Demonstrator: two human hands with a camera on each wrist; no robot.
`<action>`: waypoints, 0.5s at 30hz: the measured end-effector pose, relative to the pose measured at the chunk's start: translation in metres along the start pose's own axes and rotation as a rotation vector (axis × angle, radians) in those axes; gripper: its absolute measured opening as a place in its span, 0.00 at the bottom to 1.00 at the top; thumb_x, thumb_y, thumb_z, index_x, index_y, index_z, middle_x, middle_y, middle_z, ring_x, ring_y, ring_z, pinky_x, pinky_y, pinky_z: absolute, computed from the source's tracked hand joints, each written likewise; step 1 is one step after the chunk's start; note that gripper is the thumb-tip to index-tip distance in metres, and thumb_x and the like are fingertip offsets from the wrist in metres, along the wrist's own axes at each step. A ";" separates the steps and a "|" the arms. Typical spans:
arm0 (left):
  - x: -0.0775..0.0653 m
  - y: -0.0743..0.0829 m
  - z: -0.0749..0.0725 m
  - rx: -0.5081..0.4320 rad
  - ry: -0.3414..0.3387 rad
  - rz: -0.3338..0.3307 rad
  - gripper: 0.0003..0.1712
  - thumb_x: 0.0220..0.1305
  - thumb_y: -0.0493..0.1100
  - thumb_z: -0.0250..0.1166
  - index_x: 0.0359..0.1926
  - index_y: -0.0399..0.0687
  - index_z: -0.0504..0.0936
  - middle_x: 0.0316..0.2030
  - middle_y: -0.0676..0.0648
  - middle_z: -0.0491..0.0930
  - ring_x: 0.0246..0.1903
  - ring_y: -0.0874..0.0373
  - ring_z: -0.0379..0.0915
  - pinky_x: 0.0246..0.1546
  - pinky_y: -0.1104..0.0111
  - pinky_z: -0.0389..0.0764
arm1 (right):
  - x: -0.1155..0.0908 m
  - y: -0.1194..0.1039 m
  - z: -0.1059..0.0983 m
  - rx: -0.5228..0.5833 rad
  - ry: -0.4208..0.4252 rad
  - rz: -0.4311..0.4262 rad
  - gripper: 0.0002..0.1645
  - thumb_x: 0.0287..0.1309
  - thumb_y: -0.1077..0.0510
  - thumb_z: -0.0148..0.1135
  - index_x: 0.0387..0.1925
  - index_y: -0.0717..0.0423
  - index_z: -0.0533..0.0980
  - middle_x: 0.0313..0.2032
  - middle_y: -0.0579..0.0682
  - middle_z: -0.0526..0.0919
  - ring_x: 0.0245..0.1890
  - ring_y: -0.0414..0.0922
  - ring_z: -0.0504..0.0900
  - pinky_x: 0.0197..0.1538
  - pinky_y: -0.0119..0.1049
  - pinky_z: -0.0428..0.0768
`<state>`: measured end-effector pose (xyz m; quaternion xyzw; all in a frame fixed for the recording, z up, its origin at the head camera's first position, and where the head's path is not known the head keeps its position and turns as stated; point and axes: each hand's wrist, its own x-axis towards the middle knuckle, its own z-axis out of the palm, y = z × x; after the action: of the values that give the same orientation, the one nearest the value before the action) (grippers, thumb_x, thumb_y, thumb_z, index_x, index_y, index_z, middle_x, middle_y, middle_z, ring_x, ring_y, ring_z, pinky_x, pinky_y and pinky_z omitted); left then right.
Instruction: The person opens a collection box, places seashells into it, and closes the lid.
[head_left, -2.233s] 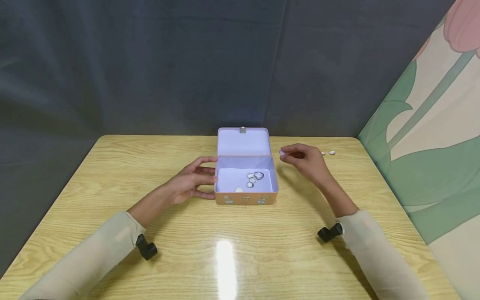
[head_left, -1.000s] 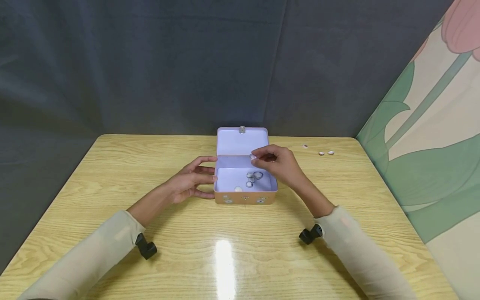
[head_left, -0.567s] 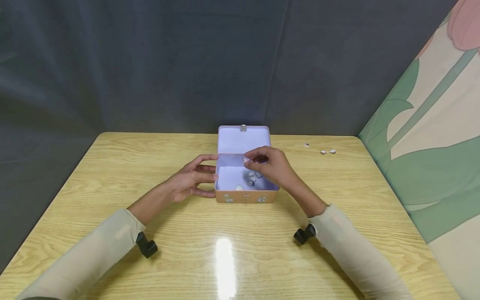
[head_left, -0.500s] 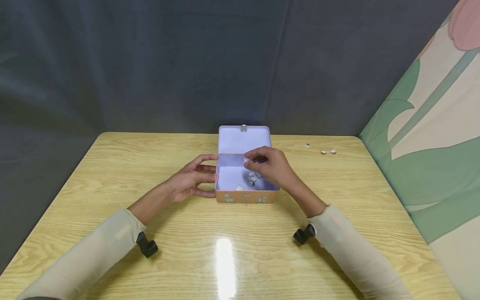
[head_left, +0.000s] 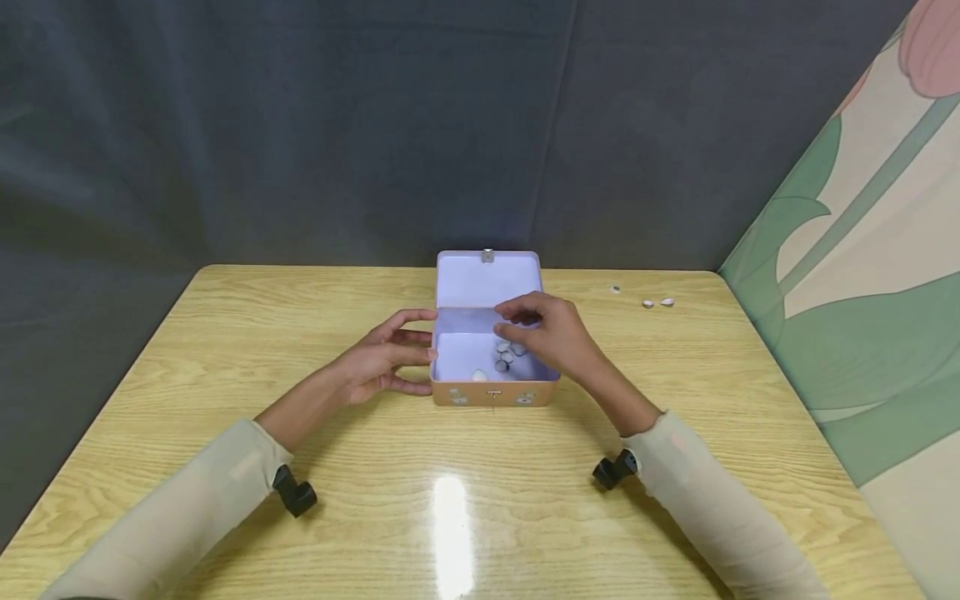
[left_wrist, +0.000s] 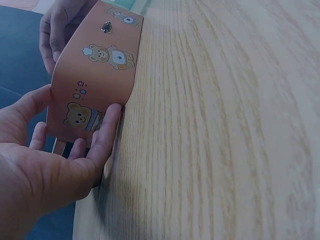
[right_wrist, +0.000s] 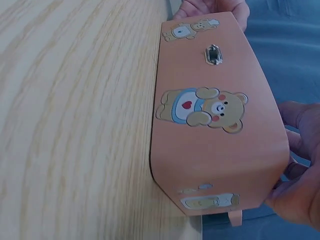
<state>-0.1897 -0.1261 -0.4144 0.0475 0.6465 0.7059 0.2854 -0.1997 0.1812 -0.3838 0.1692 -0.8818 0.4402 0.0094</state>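
An orange tin box [head_left: 491,394] with a lilac inside stands with its lid [head_left: 487,279] raised, in the middle of the table. Several small pale shells [head_left: 507,357] lie clustered on its floor, and one shell [head_left: 479,376] sits apart near the front wall. My left hand [head_left: 378,358] touches the box's left side with spread fingers; in the left wrist view its fingertips [left_wrist: 114,112] rest against the box's end. Over the box's right part is my right hand [head_left: 551,333], thumb and forefinger apart with nothing visible between them. It hides some of the box's inside.
To the right of the box, near the table's back edge, lie three more shells: one shell [head_left: 615,289] farther left and a pair of shells [head_left: 657,303]. A dark curtain [head_left: 375,133] hangs behind the wooden table [head_left: 360,500]; a floral panel [head_left: 862,275] borders its right side.
My right hand carried a shell leftward from beside the box to over it. Its thumb and forefinger have since parted, and the shell no longer shows between them. My left hand has stayed in place.
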 end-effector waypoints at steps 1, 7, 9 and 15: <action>0.000 0.000 0.000 0.000 -0.002 0.002 0.42 0.81 0.33 0.66 0.86 0.59 0.61 0.78 0.36 0.64 0.65 0.42 0.79 0.54 0.47 0.97 | -0.001 0.000 -0.002 -0.001 0.006 -0.001 0.18 0.70 0.58 0.79 0.58 0.60 0.91 0.54 0.57 0.93 0.54 0.53 0.90 0.61 0.50 0.90; -0.001 0.001 0.000 0.001 -0.006 0.001 0.43 0.81 0.33 0.67 0.87 0.58 0.60 0.78 0.36 0.64 0.65 0.43 0.79 0.54 0.48 0.97 | -0.005 0.002 -0.012 0.005 0.043 -0.009 0.17 0.71 0.60 0.78 0.58 0.62 0.90 0.54 0.58 0.93 0.53 0.54 0.90 0.61 0.49 0.90; -0.001 0.001 0.000 0.003 -0.006 0.001 0.43 0.80 0.33 0.67 0.87 0.58 0.60 0.78 0.36 0.64 0.65 0.43 0.80 0.54 0.48 0.97 | -0.005 0.003 -0.015 0.009 0.055 -0.005 0.17 0.71 0.60 0.78 0.58 0.62 0.90 0.54 0.59 0.93 0.52 0.53 0.89 0.61 0.49 0.90; -0.001 0.001 -0.001 0.007 -0.016 0.008 0.44 0.80 0.33 0.67 0.88 0.57 0.59 0.79 0.35 0.62 0.64 0.43 0.80 0.54 0.48 0.97 | -0.008 0.007 -0.023 0.017 0.078 0.012 0.17 0.72 0.59 0.77 0.57 0.62 0.90 0.55 0.58 0.92 0.52 0.53 0.89 0.60 0.43 0.89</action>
<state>-0.1895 -0.1275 -0.4133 0.0566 0.6464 0.7045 0.2875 -0.1977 0.2054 -0.3761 0.1466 -0.8780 0.4539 0.0398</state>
